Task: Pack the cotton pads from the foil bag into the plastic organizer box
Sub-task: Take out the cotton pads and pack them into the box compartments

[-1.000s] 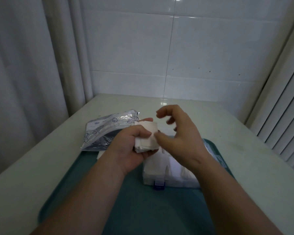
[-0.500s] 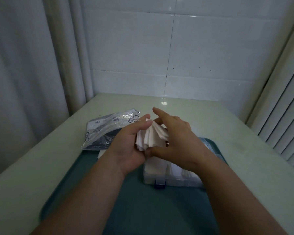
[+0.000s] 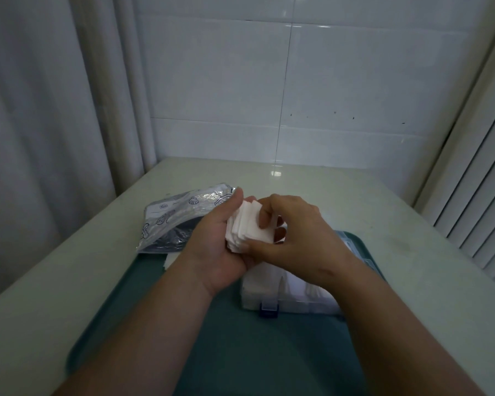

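White cotton pads (image 3: 247, 227), fanned out before, now squared up.
Left hand (image 3: 212, 247) grips the stack, right hand (image 3: 297, 232) pinches it, above the box (image 3: 297, 298) near the tray's (image 3: 240, 352) far right corner.

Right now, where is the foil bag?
In the head view the foil bag lies left of centre on the table, at the green tray's far left corner, just left of the left hand.

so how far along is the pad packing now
Done: the organizer box already seems to hold white pads at its left end. In hand: the left hand grips a fanned stack of cotton pads, the right hand pinching its front ones. Left: that stack must go in; whether the foil bag holds more is hidden.
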